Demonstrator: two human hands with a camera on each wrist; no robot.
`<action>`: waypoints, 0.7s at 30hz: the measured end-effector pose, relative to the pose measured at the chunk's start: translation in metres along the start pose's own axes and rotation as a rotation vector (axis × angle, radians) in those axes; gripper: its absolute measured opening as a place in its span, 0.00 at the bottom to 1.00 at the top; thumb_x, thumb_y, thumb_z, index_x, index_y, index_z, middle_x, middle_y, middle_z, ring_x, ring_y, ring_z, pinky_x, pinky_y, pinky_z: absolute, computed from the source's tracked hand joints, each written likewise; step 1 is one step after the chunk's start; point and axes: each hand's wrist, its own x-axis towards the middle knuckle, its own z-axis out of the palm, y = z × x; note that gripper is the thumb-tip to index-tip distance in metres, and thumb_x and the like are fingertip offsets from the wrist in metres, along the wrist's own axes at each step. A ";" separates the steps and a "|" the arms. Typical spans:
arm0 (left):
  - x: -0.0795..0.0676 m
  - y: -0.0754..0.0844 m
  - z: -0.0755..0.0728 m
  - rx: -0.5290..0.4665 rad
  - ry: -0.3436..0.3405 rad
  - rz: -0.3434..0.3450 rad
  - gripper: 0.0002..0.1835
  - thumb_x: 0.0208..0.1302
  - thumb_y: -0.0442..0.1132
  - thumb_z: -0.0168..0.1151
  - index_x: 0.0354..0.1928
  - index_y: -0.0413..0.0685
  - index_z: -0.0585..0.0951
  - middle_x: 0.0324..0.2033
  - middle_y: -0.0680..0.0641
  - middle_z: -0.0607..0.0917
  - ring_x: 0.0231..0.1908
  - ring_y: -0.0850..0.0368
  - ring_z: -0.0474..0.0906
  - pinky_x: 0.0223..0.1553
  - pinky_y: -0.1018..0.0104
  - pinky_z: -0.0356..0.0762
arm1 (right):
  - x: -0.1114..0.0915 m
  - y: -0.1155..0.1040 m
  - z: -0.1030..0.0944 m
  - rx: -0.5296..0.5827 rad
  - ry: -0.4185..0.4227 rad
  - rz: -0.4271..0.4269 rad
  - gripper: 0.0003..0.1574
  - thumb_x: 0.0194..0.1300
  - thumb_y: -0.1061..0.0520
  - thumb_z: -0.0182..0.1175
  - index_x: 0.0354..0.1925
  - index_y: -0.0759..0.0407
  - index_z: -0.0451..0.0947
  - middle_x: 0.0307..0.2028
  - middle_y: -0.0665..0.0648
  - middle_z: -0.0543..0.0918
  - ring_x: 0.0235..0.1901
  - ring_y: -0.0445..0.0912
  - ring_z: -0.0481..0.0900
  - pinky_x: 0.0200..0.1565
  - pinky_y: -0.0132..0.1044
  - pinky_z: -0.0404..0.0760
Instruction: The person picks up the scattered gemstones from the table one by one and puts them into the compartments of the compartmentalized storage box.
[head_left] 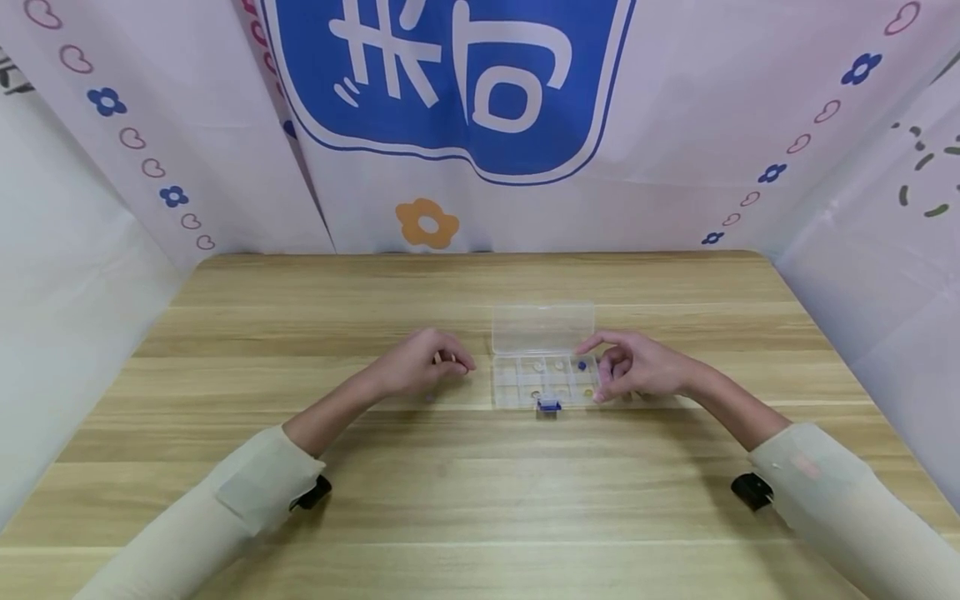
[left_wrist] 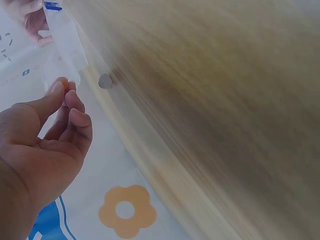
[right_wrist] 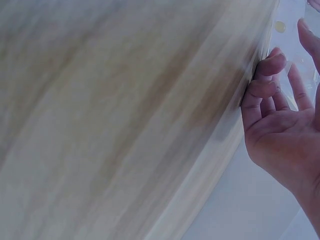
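Note:
A clear plastic compartment box point(head_left: 507, 397) lies on the table with its transparent lid point(head_left: 543, 327) raised at the back. Small pieces sit in several compartments, among them a blue one point(head_left: 582, 366) and a yellowish one point(head_left: 588, 392). My right hand point(head_left: 643, 364) holds the box at its right side, thumb near the front corner and index finger at the back corner. Left of the box, my left hand point(head_left: 422, 363) pinches a tiny reddish piece between thumb and index finger, mostly hidden by the fingertips. Below that hand, a small grey disc point(left_wrist: 105, 81) rests on the table.
A blue latch point(head_left: 549, 406) projects from the box's front edge. The wooden table point(head_left: 465, 500) reaches back to a white printed cloth point(head_left: 660, 200), which hangs behind and at both sides. Black wrist devices point(head_left: 752, 492) sit beneath the sleeves.

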 end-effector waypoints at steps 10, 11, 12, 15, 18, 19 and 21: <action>0.005 0.001 0.002 -0.005 0.042 0.040 0.04 0.68 0.26 0.66 0.39 0.37 0.88 0.37 0.46 0.90 0.36 0.57 0.82 0.40 0.65 0.82 | 0.000 0.001 -0.001 0.014 -0.008 -0.017 0.40 0.59 0.70 0.72 0.66 0.74 0.68 0.30 0.58 0.80 0.25 0.39 0.74 0.28 0.30 0.75; 0.005 0.002 0.002 -0.007 0.042 0.042 0.04 0.68 0.26 0.66 0.40 0.37 0.88 0.37 0.46 0.90 0.36 0.57 0.82 0.40 0.65 0.82 | 0.000 0.001 -0.001 0.013 -0.007 -0.014 0.40 0.59 0.70 0.72 0.66 0.74 0.68 0.30 0.58 0.80 0.25 0.39 0.74 0.28 0.30 0.75; 0.005 0.002 0.002 -0.010 0.042 0.043 0.04 0.68 0.26 0.66 0.40 0.36 0.88 0.37 0.45 0.90 0.36 0.57 0.82 0.40 0.64 0.82 | 0.000 0.001 -0.001 0.012 -0.007 -0.012 0.40 0.59 0.70 0.72 0.66 0.74 0.68 0.30 0.58 0.80 0.25 0.39 0.74 0.29 0.30 0.75; 0.006 0.003 0.002 -0.023 0.044 0.050 0.04 0.69 0.26 0.66 0.41 0.36 0.88 0.37 0.45 0.89 0.37 0.57 0.82 0.40 0.64 0.82 | 0.001 0.001 -0.001 0.012 -0.007 -0.010 0.40 0.59 0.71 0.72 0.66 0.74 0.68 0.30 0.58 0.80 0.25 0.40 0.74 0.29 0.30 0.75; 0.007 0.004 0.003 -0.031 0.052 0.053 0.04 0.69 0.25 0.66 0.41 0.36 0.88 0.37 0.45 0.89 0.36 0.57 0.82 0.40 0.64 0.82 | 0.001 0.001 -0.001 0.012 -0.005 -0.004 0.40 0.59 0.71 0.72 0.66 0.74 0.68 0.30 0.58 0.80 0.25 0.40 0.73 0.29 0.30 0.75; 0.008 0.004 0.003 -0.033 0.055 0.052 0.05 0.68 0.25 0.66 0.41 0.36 0.88 0.37 0.45 0.89 0.36 0.56 0.82 0.39 0.64 0.82 | 0.001 0.001 -0.001 0.012 -0.004 -0.002 0.40 0.59 0.71 0.72 0.66 0.74 0.68 0.30 0.58 0.80 0.25 0.40 0.73 0.29 0.30 0.75; 0.009 0.005 0.003 -0.039 0.062 0.052 0.05 0.68 0.25 0.66 0.41 0.36 0.88 0.37 0.45 0.90 0.36 0.56 0.83 0.39 0.64 0.82 | 0.001 0.001 -0.001 0.011 -0.005 -0.003 0.40 0.59 0.71 0.72 0.66 0.74 0.68 0.29 0.58 0.80 0.25 0.40 0.73 0.29 0.30 0.75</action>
